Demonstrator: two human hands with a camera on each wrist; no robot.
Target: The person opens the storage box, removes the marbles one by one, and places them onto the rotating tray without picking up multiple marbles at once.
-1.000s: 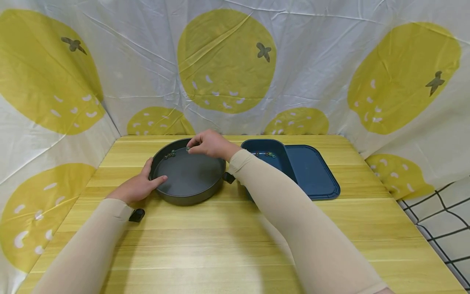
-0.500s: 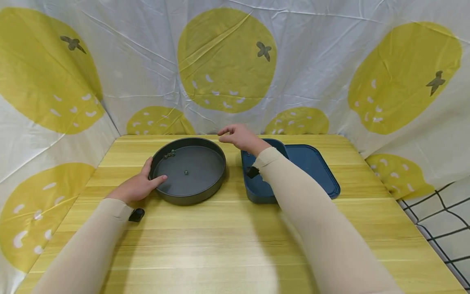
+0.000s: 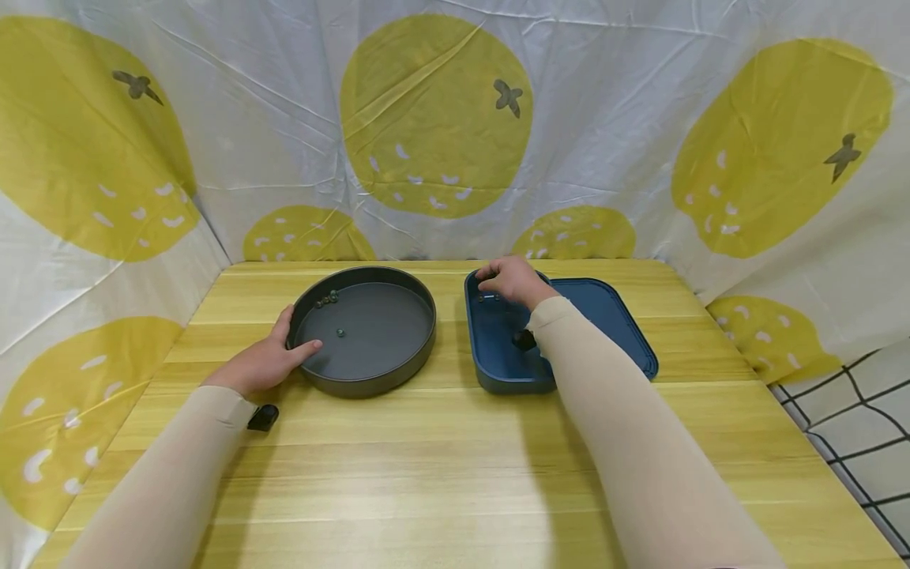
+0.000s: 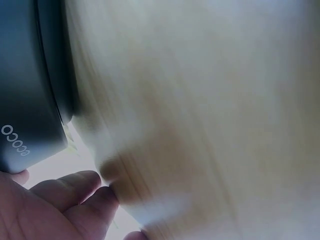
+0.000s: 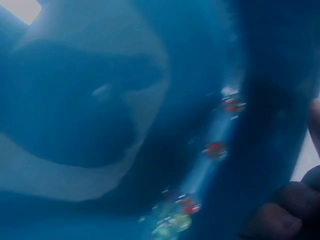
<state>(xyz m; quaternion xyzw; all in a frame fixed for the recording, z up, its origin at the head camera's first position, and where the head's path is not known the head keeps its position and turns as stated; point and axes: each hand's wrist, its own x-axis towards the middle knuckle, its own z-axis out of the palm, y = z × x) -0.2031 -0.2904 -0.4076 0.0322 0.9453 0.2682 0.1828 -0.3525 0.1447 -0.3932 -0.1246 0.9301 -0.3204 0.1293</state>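
Observation:
My left hand (image 3: 266, 359) holds the left rim of a round dark grey tray (image 3: 377, 379), thumb over the rim and fingers along the outside. Its wall, lettered "ecoco", shows in the left wrist view. Several glass marbles (image 3: 329, 298) cluster at its far left wall, and a single marble (image 3: 341, 333) lies on its floor. My right hand (image 3: 513, 279) hovers over the far end of a blue rectangular box (image 3: 498, 356), fingers loosely bent and nothing visible between them. Inside, red-swirled marbles (image 5: 215, 150) and greenish marbles (image 5: 170, 224) line one edge.
A flat blue lid (image 3: 604, 316) lies right of the box, partly behind my right forearm. Everything stands on a wooden table (image 3: 398, 474). A white curtain (image 3: 284, 118) with yellow fruit prints hangs behind. A small black wrist camera (image 3: 263, 417) sits under my left wrist.
My right hand let go of a marble in the round tray, then moved right to the blue box. That marble rolled left across the tray floor. My left hand stayed put.

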